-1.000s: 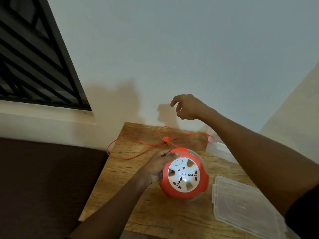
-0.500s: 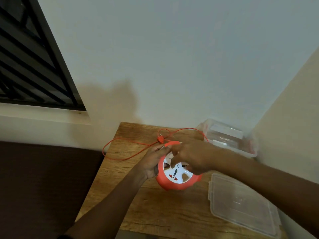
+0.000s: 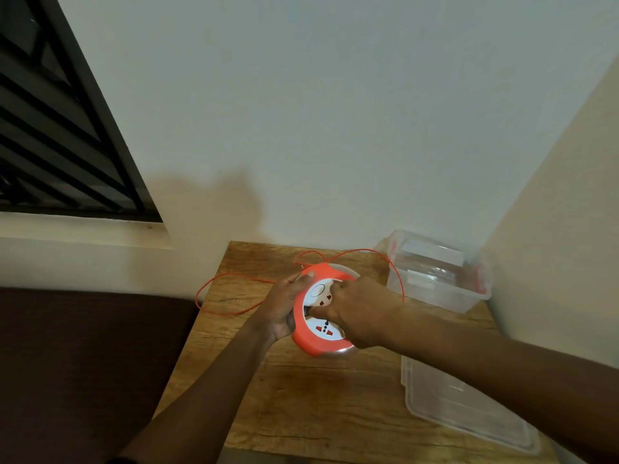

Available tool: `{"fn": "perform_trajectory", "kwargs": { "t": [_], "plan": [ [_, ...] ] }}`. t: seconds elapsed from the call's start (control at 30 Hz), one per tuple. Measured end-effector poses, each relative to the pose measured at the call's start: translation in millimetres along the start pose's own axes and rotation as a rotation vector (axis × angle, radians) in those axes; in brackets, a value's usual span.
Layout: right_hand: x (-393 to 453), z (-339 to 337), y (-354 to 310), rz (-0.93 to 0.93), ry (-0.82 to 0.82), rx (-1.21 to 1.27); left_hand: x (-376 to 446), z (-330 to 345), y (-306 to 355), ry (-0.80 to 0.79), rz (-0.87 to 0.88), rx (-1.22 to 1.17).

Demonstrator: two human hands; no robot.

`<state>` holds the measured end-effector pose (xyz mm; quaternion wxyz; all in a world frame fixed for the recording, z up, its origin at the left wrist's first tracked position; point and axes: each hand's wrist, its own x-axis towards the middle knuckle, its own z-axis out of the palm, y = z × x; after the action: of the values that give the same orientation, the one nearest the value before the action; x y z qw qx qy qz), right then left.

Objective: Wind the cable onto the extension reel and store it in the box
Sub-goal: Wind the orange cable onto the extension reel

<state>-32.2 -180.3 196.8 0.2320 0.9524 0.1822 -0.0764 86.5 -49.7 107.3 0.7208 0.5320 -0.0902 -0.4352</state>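
Wooden counter [image 3: 301, 396] by the wall: your left hand [image 3: 283, 308] grips the reel [image 3: 323, 333] rim, right hand [image 3: 356, 311] fingers curled into its face mid-wind, so crank in the loose cable [image 3: 231, 311] before the box [image 3: 438, 272].

No readable text, labels or numbers — none on any surface
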Motion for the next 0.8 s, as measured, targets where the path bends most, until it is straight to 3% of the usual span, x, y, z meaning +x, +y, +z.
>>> {"fn": "perform_trajectory", "kwargs": {
  "t": [0.17,0.37,0.43,0.6,0.7,0.8],
  "plan": [
    [8.6,6.4,-2.8,0.103,0.135,0.038,2.4,-3.0,4.3,-0.027,0.035,-0.020],
    [25.4,11.5,-10.9,0.773,0.254,0.708,16.7,-1.5,-2.0,0.100,0.126,-0.143],
    [27.8,13.6,-20.6,0.888,0.313,0.837,17.6,-4.2,-2.7,0.132,0.132,-0.131],
    [24.0,21.4,-29.5,0.828,0.289,0.629,18.6,-7.9,-4.7,0.115,0.120,-0.083],
    [20.9,15.9,-23.2,0.620,0.352,0.467,17.5,-3.9,1.8,0.099,0.122,-0.045],
    [15.8,9.8,-15.5,0.405,0.299,0.424,15.9,-7.2,9.0,0.014,0.125,-0.019]
  ]
}}
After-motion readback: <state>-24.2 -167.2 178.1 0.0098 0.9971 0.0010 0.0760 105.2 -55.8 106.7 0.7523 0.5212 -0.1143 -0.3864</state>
